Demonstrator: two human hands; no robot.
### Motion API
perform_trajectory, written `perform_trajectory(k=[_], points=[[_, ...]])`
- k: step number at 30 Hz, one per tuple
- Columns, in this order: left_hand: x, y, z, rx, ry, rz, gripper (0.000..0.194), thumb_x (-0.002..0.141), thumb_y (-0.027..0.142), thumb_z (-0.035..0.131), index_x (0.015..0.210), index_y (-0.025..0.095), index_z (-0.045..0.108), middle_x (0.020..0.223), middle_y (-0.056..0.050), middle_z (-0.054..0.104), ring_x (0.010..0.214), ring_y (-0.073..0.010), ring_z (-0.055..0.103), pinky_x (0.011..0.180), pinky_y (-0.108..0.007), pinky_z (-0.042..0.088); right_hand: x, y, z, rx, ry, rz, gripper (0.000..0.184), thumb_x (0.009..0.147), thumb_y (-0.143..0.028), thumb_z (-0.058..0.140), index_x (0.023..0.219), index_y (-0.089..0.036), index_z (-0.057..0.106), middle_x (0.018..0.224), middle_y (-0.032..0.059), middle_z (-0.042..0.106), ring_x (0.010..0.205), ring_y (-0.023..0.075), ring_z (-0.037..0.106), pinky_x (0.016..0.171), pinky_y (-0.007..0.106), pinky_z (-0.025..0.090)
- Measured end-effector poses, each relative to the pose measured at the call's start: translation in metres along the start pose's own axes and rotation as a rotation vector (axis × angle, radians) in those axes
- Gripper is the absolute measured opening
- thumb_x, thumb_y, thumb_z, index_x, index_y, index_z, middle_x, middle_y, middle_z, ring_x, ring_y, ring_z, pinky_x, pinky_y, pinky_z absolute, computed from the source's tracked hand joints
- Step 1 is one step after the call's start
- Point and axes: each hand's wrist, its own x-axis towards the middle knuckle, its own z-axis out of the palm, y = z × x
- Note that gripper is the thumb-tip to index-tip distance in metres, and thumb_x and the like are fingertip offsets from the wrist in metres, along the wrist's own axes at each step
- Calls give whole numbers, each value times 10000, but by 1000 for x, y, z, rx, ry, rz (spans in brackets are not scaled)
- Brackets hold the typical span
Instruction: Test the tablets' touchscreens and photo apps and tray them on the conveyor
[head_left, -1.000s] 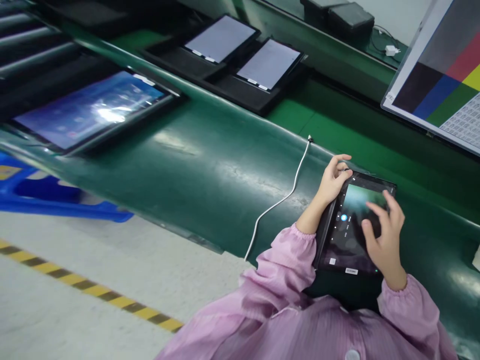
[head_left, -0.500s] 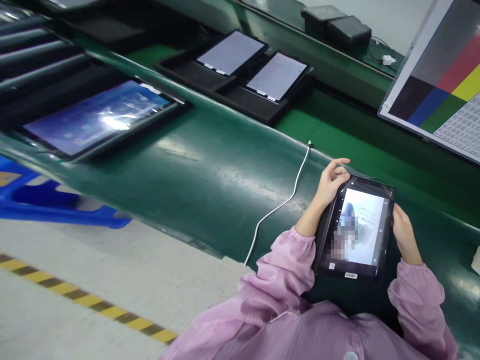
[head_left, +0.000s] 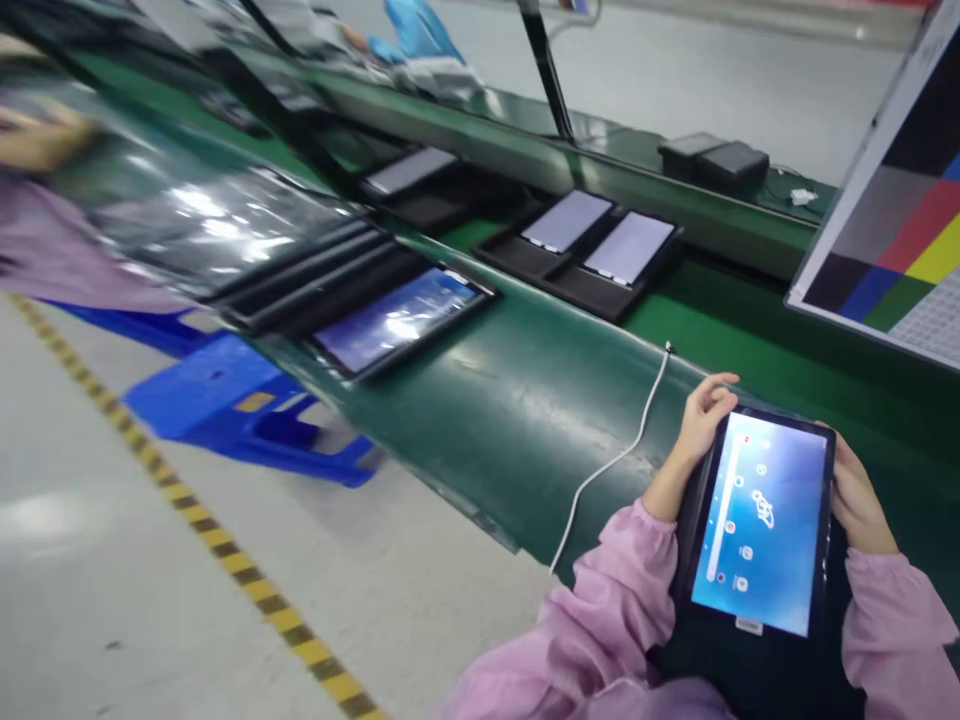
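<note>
A black-framed tablet (head_left: 765, 530) is tilted up in front of me, its lit screen showing a blue home page with small icons. My left hand (head_left: 709, 418) is closed on its upper left corner, thumb at the edge and index finger stretched past it. Along the upper right edge, my right hand (head_left: 856, 492) grips the tablet, with its fingertips hidden behind. A small white label (head_left: 748, 627) sits on the lower frame. To the left of my left hand, a white cable (head_left: 609, 462) runs across the green bench (head_left: 480, 420).
Another lit tablet (head_left: 397, 325) lies by stacked black trays on the left. A black foam tray (head_left: 536, 255) holds two tablets. A colour chart (head_left: 885, 240) stands at the right. Blue stools (head_left: 214, 385) stand below the bench. A co-worker's sleeve (head_left: 67, 250) shows at far left.
The tablet's screen has switched from a camera picture to the home page with icons. My view has swung left, bringing a co-worker's arm into sight. Both hands still hold the tablet.
</note>
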Motion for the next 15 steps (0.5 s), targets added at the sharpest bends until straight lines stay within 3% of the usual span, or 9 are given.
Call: perform_trajectory(k=[3,7,10,12,15], points=[[-2,-4,-2,47,16,10,561,753,585,831,1100,167,693,592,88,463,516,-98,375,548,-255,290,6,4,3,66,29,-15,825,573,-424,999,1324,-266,698,1163,64,790,912,280,756,808,385,627],[2,-10,-11,114,86,53,439,785,484,814,1074,174,699,596,61,541,553,-131,488,605,-276,387,7,10,3,164,19,-43,838,669,-518,932,1422,-292,641,1337,92,733,1228,338,692,1082,470,550],[12,-7,-24,159,199,131,377,825,441,752,1094,188,675,939,-72,748,924,-234,682,838,-343,492,6,12,4,219,-33,-56,805,729,-539,893,1451,-324,608,1468,86,657,1447,315,534,1265,509,355],[16,-1,-35,195,256,172,375,852,444,703,1133,199,661,1228,-131,733,1202,-288,643,994,-391,478,6,13,5,236,-63,-64,754,750,-555,887,1425,-339,630,1533,74,604,1524,300,437,1319,522,227],[-2,10,-49,274,263,185,438,861,486,696,1198,208,669,1375,-153,679,1347,-337,574,1110,-466,439,2,18,4,251,-91,-77,686,764,-572,893,1380,-362,675,1577,47,562,1563,294,372,1338,520,162]])
